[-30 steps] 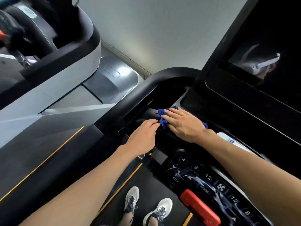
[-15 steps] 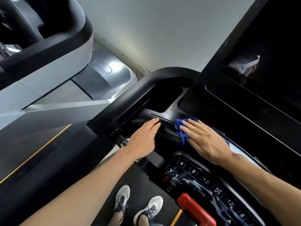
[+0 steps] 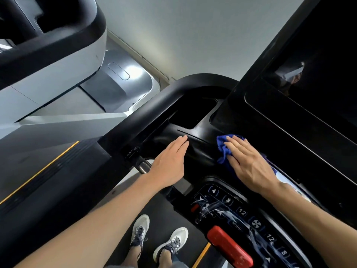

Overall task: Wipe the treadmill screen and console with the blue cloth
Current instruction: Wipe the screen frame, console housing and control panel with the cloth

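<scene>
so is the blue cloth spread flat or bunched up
Bunched up: the blue cloth shows crumpled folds beside the straight fingers of the right hand pressing it to the console.

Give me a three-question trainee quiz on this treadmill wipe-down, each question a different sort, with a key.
1. True or false: the right hand presses the blue cloth flat on the console with straight fingers.
2. Multiple choice: where is the left hand? A) gripping the red stop key B) resting open on the console, left of the cloth C) holding the cloth
3. Fill in: the numbered buttons nearest the cloth read 4, 8 and ___.

Key: 1 true; 2 B; 3 12.
</scene>
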